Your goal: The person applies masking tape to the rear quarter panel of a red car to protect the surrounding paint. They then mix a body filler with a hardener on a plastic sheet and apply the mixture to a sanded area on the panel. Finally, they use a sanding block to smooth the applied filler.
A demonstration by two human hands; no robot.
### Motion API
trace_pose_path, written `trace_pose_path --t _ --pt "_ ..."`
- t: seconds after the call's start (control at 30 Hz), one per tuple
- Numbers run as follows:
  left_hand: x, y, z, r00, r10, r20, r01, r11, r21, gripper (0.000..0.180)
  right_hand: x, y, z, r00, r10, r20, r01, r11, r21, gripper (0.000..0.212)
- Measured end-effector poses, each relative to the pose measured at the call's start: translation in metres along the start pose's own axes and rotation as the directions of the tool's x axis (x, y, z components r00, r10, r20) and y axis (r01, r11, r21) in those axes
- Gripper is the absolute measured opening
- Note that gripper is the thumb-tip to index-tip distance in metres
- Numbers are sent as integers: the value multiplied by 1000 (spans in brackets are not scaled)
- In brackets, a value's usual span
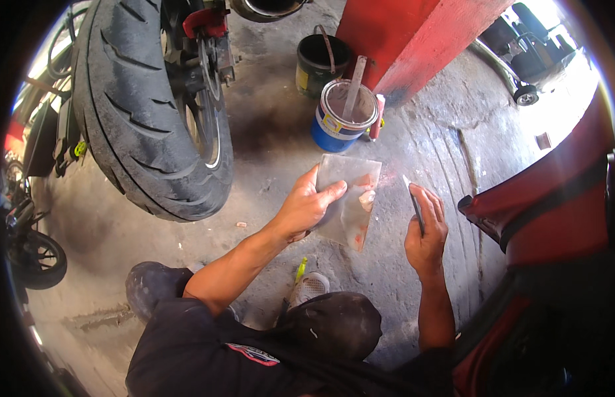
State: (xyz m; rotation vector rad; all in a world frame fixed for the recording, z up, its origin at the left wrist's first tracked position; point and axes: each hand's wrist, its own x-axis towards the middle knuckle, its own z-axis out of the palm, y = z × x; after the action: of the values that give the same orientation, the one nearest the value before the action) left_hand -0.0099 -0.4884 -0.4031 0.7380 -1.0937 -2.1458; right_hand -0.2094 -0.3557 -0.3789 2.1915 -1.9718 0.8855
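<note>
In my left hand [302, 206] I hold a flat, greyish see-through plate [340, 221], the thumb lying on top of it. Reddish smears run along its right side, along with a small pale dab [367, 200] that looks like putty. My right hand [426, 241] is closed around a thin tool with a dark handle [416, 212] and a light, narrow tip, possibly a putty knife. Its tip points up and stands apart from the plate's right edge.
Beyond the plate stands a blue-and-white can [337, 137] with a flat stick [355, 89] in it. Around it are a black bucket [307, 83], a red-and-white tube [378, 118] and a red pillar [400, 46]. A motorcycle tyre [135, 126] rises at left, a red body panel [552, 212] at right.
</note>
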Motion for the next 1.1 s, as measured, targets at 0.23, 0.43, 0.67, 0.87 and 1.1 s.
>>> trace_pose_path --t 0.23,0.43,0.67,0.87,1.1 --pt "1 -5 -3 995 66 72 -87 940 331 41 25 -8 -42 944 -57 326 19 993 119 52" --pt "1 5 1 984 -154 -84 149 987 -64 36 9 -17 -30 931 246 268 -359 740 569 54" --pt "10 10 -20 976 -214 -30 210 972 -110 45 -22 -32 9 982 -38 184 62 990 -126 57" --pt "3 5 -7 983 122 134 -166 900 402 41 -2 -21 6 977 211 -21 -205 966 159 53" --pt "-14 16 11 956 283 70 -259 711 654 38 7 -43 45 991 134 -22 -122 946 302 57"
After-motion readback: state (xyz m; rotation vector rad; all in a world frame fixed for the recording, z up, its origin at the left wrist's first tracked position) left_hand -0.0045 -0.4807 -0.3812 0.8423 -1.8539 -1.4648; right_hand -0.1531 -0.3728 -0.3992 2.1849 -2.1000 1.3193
